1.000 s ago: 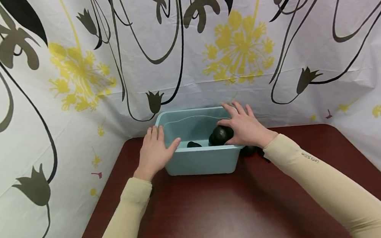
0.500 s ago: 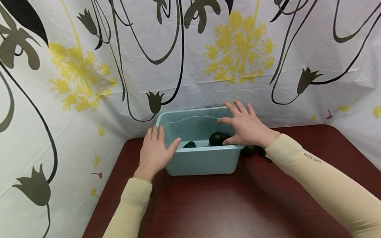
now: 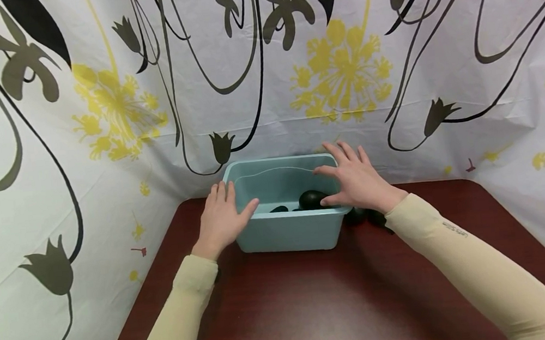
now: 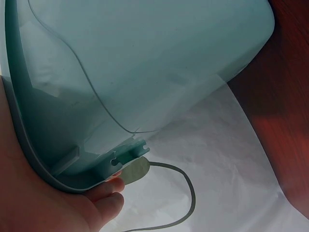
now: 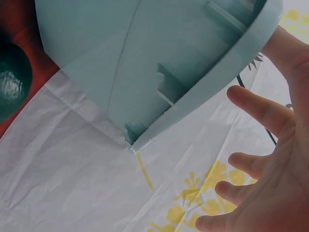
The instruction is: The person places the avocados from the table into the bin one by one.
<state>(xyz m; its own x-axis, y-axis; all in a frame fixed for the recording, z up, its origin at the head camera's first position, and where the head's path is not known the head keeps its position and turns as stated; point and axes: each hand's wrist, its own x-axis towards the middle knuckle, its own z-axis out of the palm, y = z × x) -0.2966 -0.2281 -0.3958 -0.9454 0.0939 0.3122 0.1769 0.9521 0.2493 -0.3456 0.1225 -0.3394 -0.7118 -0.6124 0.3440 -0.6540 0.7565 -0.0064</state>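
My left hand (image 3: 220, 219) rests, fingers straight, against the left of the tub (image 3: 274, 186); my right hand (image 3: 360, 184) spreads at its right, holding nothing. Its near wall (image 3: 286, 234) partly hides a dark oval object (image 3: 311, 199) inside, right; my right sleeve (image 3: 463, 261), its lettering (image 3: 455, 229) too blurred to read, partly covers dark lumps (image 3: 357, 216) outside right.

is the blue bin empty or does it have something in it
Not empty: the head view shows a dark rounded object inside the bin, and another dark shape left of it.
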